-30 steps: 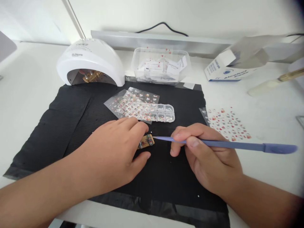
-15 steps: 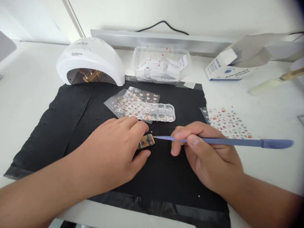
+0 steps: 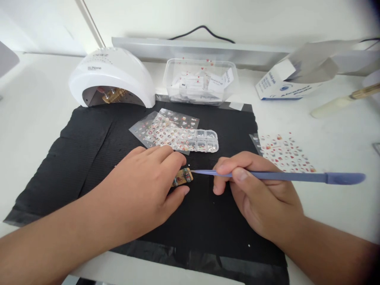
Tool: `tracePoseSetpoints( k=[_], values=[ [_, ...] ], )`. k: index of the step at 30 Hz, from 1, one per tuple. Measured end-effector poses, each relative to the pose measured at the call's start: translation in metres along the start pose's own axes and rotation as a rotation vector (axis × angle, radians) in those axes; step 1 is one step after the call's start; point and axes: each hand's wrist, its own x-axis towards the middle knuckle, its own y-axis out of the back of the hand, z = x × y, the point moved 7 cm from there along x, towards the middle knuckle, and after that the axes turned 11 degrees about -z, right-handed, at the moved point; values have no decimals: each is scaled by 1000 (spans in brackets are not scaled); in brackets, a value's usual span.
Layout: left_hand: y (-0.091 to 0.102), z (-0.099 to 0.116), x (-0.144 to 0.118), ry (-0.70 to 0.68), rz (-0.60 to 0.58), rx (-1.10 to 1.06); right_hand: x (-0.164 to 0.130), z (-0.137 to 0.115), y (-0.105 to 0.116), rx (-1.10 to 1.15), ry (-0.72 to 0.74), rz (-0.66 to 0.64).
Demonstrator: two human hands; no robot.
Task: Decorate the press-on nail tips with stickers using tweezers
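Purple tool point(image 3: 276, 176) is pinched in the right hand point(image 3: 261, 194), fingers closed round it, tip touching the nail strip point(image 3: 183, 176). Almost nothing has shifted since a second ago; the tip holds at the strip's right end. Left hand point(image 3: 142, 194) pins the strip on the black mat point(image 3: 89, 146), fingers pressed over its left part. Sticker sheets point(image 3: 166, 130) lie just beyond.

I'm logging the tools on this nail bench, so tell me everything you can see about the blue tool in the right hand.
The blue tool is long, slim and lavender-blue, apparently plastic or coated metal. It lies nearly level, running left to right. Its fine pointed tip meets the small decorated brown piece that the left hand pins on the black mat. Its far end thickens into a rounded cap-like section, jutting past the mat's edge. The right hand pinches it between thumb and fingers, pen-fashion, near the tip.
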Motion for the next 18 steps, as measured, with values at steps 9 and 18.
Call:
tracePoseSetpoints(
  k=[9, 18],
  values=[
    [1, 1, -1, -14, 32, 9, 0, 1, 0, 14, -6, -3],
    [5, 3, -2, -17, 32, -40, -1, 1, 0, 19, -7, -8]
  ],
)
